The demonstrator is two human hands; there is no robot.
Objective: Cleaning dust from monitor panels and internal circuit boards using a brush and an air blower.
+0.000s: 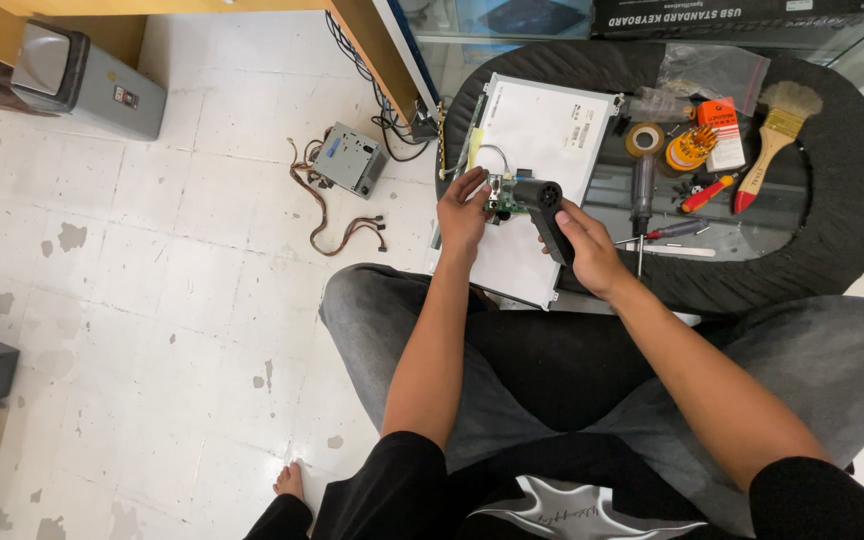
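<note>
Nearest to us, our knees frame the work, and both forearms reach out over the lap to the tabletop (pixel 842 215) — a round glass top with a dark padded rim. Our right hand (pixel 584 245) has its grip closed around the handle of a black blower (pixel 544 208), nozzle aimed left. Our left hand (pixel 463 208) pinches a small green board (pixel 501 198) right at the nozzle; the fingers are closed on the board's edge. Both sit over a white panel (pixel 542 140) that lies flat, its near end overhanging toward our lap.

What could go wrong, we judge: the board is held only by fingertips just beside the nozzle, so a strong blast might twist it loose or strain the thin wire (pixel 497 152) running from it. The overhanging panel could tip if we lean on it.

Just beyond the right hand lie screwdrivers (pixel 674 230), then a tape roll (pixel 644 138) and a paintbrush (pixel 774 135) — they crowd the right side. Farther left, on the floor, a grey drive (pixel 349 158) trails cables.
</note>
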